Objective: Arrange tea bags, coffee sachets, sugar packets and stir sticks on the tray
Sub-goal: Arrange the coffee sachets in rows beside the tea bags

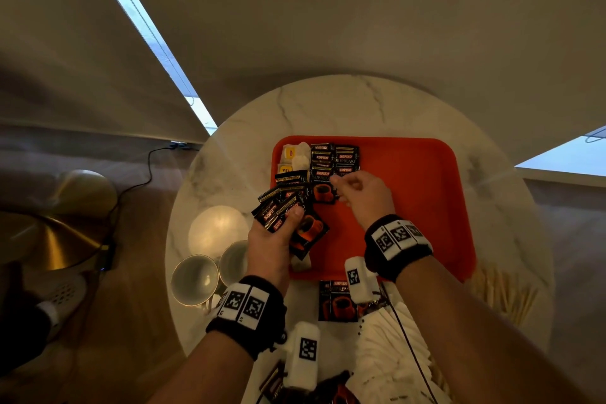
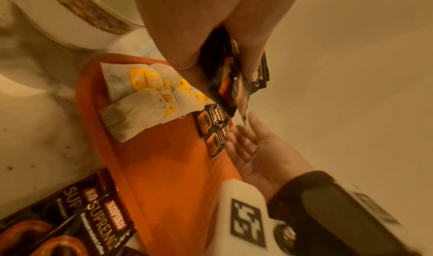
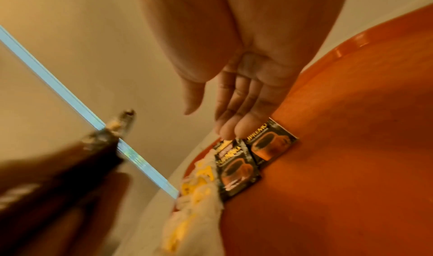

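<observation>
Head view, nearest first: white sugar packets (image 1: pixel 390 341) are heaped at the table's (image 1: pixel 328 102) near edge, with stir sticks (image 1: pixel 505 295) to the right and loose sachets (image 1: pixel 337 300) just short of the tray (image 1: pixel 426 207). The left hand (image 1: pixel 272 239) grips a fanned bunch of sachets (image 1: pixel 288 207) over the tray's left edge, thumb clamped on top. The right hand (image 1: pixel 364 197) hovers, fingers nearly straight and holding nothing, its fingertips (image 3: pixel 230 130) at the two rows of laid sachets (image 1: pixel 334 161). Tea bags (image 1: pixel 295 157) fill the far left corner. Sachets look light, flat and slick, likely to slide in a fan; pinch one by its crimped edge. Two cups (image 1: pixel 210 275) and a lamp (image 1: pixel 218 229) crowd the left side.
</observation>
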Motion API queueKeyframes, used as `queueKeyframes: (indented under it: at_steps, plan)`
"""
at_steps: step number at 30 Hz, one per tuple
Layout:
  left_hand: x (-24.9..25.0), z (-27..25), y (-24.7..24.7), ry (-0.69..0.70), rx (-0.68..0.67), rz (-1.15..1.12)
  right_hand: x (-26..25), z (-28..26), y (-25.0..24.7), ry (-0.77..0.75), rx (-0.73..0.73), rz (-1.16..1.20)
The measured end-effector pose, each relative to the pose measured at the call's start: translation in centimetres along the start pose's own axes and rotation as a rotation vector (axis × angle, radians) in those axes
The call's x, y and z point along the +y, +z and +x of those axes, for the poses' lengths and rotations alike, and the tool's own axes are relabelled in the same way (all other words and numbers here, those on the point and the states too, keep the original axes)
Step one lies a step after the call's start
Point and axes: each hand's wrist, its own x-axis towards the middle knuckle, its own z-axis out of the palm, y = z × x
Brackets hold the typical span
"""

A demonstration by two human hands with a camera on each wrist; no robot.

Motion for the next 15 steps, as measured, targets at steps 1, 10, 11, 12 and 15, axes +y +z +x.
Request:
queueKeyframes:
  at_steps: [1, 10, 11, 12, 15]
  plan:
    - [0.0, 0.1, 0.2, 0.002, -0.002, -0.002, -0.7, -1.1, -0.2, -0.031, -0.054, 0.07]
    - [-0.3, -0.5, 1.6, 0.037, -0.099, 0.062, -1.0, -4.7, -1.1, -0.144, -0.276, 0.172]
    - [-0.3, -0.7, 1.6, 0.024, -0.109, 0.052, -0.8, -4.6, -1.3, -0.141, -0.283, 0.18]
    - [-0.2, -0.8, 1.7, 0.012, -0.112, 0.039, -0.7, -4.5, -1.5, -0.133, -0.284, 0.194]
    - [-0.2, -0.8, 1.8, -0.007, -0.113, 0.013, -0.6, -4.3, -2.2, -0.106, -0.285, 0.248]
